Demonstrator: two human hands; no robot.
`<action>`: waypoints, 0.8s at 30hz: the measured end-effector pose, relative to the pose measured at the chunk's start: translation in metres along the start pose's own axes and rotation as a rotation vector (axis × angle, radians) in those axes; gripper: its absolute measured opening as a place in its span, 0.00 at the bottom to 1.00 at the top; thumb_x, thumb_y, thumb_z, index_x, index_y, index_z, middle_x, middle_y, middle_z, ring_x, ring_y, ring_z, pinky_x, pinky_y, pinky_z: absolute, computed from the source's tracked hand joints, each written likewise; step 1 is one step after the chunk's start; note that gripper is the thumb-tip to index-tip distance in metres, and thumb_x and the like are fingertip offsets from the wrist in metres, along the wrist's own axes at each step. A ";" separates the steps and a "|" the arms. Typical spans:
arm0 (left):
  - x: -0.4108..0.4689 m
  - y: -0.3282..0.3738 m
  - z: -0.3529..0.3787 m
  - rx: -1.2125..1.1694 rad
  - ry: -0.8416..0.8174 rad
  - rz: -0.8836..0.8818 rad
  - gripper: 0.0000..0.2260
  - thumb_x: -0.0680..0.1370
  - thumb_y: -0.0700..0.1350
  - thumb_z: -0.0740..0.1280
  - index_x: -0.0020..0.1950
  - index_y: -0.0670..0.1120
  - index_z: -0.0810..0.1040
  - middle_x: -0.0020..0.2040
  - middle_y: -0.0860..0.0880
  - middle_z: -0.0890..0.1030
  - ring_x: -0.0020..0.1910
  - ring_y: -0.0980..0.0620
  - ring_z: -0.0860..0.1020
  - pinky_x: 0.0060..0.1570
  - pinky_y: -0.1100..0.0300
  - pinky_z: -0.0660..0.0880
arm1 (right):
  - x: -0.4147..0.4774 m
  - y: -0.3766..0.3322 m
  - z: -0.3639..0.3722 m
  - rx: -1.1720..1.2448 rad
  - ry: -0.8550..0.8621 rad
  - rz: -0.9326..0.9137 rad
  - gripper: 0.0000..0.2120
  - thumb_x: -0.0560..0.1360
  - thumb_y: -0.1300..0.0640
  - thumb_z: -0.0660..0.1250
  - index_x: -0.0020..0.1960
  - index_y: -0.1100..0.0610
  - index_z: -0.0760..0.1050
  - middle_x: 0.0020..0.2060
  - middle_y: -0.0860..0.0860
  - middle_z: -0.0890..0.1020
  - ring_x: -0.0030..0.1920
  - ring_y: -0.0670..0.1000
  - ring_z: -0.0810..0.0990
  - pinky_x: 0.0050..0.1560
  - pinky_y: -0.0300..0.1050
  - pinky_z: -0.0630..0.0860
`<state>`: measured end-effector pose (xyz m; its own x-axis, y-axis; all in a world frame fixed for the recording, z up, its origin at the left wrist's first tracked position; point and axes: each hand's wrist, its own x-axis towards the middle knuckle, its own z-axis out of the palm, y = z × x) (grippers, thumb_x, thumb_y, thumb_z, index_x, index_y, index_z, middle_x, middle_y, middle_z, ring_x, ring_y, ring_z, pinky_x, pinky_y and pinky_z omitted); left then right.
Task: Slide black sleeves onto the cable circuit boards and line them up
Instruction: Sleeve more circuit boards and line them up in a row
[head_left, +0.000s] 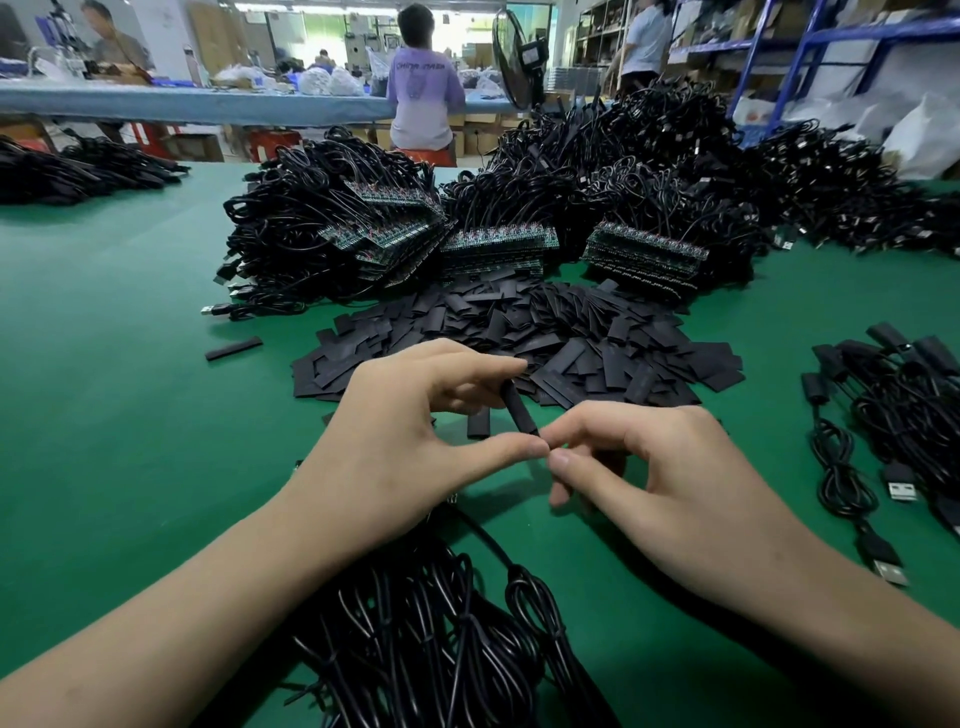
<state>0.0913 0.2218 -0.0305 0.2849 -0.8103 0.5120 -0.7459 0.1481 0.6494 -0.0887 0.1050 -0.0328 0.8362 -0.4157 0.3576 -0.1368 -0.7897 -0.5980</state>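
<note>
My left hand (405, 431) pinches a black sleeve (519, 408) between forefinger and thumb, holding it tilted above the green table (104, 364). My right hand (654, 467) meets it at the sleeve's lower end, thumb and fingers curled around something dark that I cannot make out. A heap of loose black sleeves (519, 332) lies just beyond my hands. Behind it, stacks of cable circuit boards (644, 254) sit in front of tangled black cables. A bundle of coiled cables (431, 623) lies under my forearms.
Cables with sleeves on and USB plugs (883, 415) lie at the right. A single sleeve (234, 348) lies apart at the left. More cable piles (78, 171) sit far left and far right. People work at a bench (182, 104) beyond the table.
</note>
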 end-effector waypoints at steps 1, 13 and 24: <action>0.000 0.000 0.000 -0.001 0.007 0.002 0.25 0.67 0.56 0.78 0.62 0.51 0.84 0.51 0.57 0.83 0.50 0.59 0.83 0.56 0.66 0.79 | 0.000 0.000 0.000 -0.002 0.007 -0.007 0.08 0.80 0.56 0.70 0.48 0.43 0.82 0.35 0.37 0.84 0.37 0.41 0.82 0.36 0.33 0.71; 0.002 0.002 0.000 0.117 0.038 0.121 0.21 0.69 0.53 0.79 0.61 0.50 0.85 0.52 0.57 0.82 0.50 0.58 0.82 0.54 0.62 0.79 | 0.001 0.001 0.002 0.143 -0.001 0.081 0.06 0.79 0.56 0.69 0.51 0.45 0.81 0.33 0.42 0.85 0.31 0.47 0.82 0.40 0.46 0.78; 0.006 -0.008 -0.001 0.145 0.067 0.067 0.21 0.73 0.58 0.75 0.64 0.52 0.83 0.52 0.59 0.84 0.53 0.61 0.82 0.55 0.61 0.78 | 0.004 0.008 0.001 0.296 0.000 0.205 0.05 0.80 0.57 0.68 0.49 0.49 0.81 0.33 0.48 0.86 0.32 0.46 0.82 0.41 0.38 0.78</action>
<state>0.0994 0.2167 -0.0322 0.2673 -0.7610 0.5912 -0.8421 0.1138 0.5272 -0.0858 0.0977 -0.0370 0.8071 -0.5523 0.2087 -0.1421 -0.5248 -0.8393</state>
